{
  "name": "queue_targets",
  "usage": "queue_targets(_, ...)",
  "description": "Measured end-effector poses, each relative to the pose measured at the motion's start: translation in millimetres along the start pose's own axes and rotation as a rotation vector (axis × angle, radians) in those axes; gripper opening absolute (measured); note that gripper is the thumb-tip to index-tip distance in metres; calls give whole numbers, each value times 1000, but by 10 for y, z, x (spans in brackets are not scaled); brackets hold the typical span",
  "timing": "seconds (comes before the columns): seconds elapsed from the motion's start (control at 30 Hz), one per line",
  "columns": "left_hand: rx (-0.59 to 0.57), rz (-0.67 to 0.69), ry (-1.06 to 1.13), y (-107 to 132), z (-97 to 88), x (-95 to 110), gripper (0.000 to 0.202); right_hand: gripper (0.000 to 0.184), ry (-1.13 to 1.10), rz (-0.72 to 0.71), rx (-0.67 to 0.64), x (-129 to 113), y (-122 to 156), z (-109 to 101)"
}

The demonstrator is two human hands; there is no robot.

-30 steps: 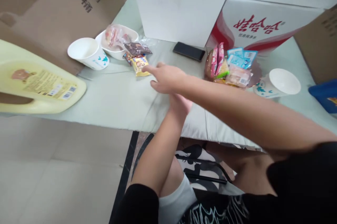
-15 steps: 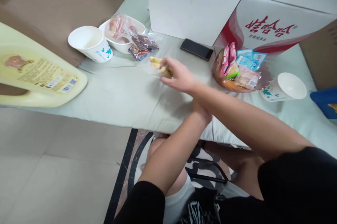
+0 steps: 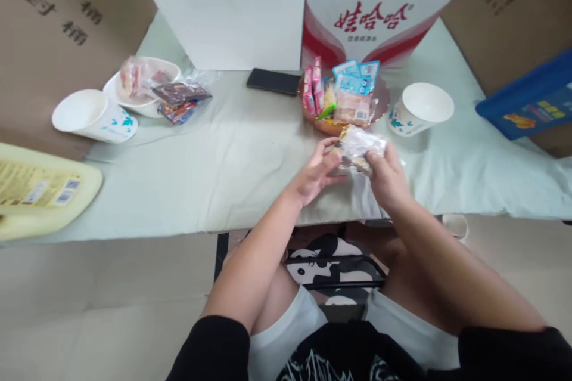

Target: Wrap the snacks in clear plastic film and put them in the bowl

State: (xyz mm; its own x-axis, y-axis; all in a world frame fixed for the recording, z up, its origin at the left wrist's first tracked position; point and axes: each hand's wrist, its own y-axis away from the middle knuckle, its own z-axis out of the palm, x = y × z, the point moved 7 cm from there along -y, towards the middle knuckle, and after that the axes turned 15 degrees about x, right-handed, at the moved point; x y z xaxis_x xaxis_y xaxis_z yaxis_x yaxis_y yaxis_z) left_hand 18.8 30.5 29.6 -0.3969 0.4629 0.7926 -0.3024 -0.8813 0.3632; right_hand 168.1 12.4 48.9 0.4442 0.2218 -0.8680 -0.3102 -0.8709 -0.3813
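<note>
Both my hands hold a snack packet (image 3: 361, 143) with a shiny, see-through wrapper and some yellow on it. My left hand (image 3: 316, 171) pinches its left side between thumb and fingers. On the right side, my right hand (image 3: 389, 177) grips it with the thumb on top. Just beyond the packet sits an amber-pink glass bowl (image 3: 322, 124). Inside the bowl are pink packets (image 3: 313, 87), blue-and-white packets (image 3: 355, 78), a green-edged packet (image 3: 329, 101) and a pale clear-wrapped packet (image 3: 355, 108). The packet's contents are blurred.
A black phone (image 3: 273, 81) lies left of the bowl. Paper cups stand right (image 3: 424, 108) and lean left (image 3: 96, 115). A white bowl (image 3: 154, 65) with wrapped snacks, a yellow jug (image 3: 53, 196), a blue container (image 3: 531, 101), white cartons (image 3: 232, 11) and brown boxes (image 3: 58, 59) surround the table.
My right hand has come back from the left with the yellow packet, uncrossing my arms. My left hand now grips the packet too. The view has turned right.
</note>
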Motion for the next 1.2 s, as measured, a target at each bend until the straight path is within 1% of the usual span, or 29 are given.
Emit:
queue_targets(0.03,4,52,-78,-4,17,-24,70,36,0,41,9,65,48,-18)
queue_targets(0.1,72,181,-203,-21,4,-26,77,41,-45,122,-14,113,105,-44)
queue_targets(0.17,157,302,-260,-41,-49,39,76,39,-26,57,-110,39,93,-66)
queue_targets(0.2,186,342,-272,-52,-83,83,79,35,10,5,-127,9,58,-112)
queue_targets(0.23,211,360,-280,-65,-122,126,84,30,65,-44,-116,3,7,-178)
queue_targets(0.3,242,356,-297,-91,-206,202,97,23,234,-108,-51,83,-112,-332)
queue_targets(0.37,244,337,-327,-103,-272,259,103,27,435,-136,-10,246,-205,-442)
queue_targets(0.43,237,327,-365,-97,-315,294,100,31,582,-143,-37,417,-251,-473)
queue_targets(0.5,237,325,-386,-85,-340,312,89,28,638,-151,-85,514,-264,-462)
queue_targets(0.57,248,327,-386,-77,-357,321,79,25,622,-163,-94,500,-265,-465)
queue_targets(0.63,281,323,-393,-80,-384,324,73,25,548,-138,-64,416,-259,-500)
queue_targets(0.7,321,301,-427,-89,-422,314,71,24,421,-69,-54,314,-229,-523)
queue_targets(0.77,335,279,-482,-95,-448,301,74,23,289,-16,-97,203,-167,-486)
queue_targets(0.83,307,283,-553,-92,-442,294,82,25,200,-17,-174,87,-89,-395)
queue_targets(0.9,253,310,-631,-78,-406,289,88,26,161,-52,-241,-5,-20,-291)
queue_targets(1.0,189,372,-746,-52,-339,278,85,28,158,-106,-280,-79,37,-182)
queue_targets(1.1,184,429,-833,-36,-298,270,80,29,164,-150,-253,-134,55,-184)
queue_targets(1.13,196,448,-850,-32,-293,275,79,28,161,-158,-219,-156,54,-217)
queue_targets(1.2,230,505,-867,-19,-285,303,76,27,145,-165,-110,-205,48,-322)
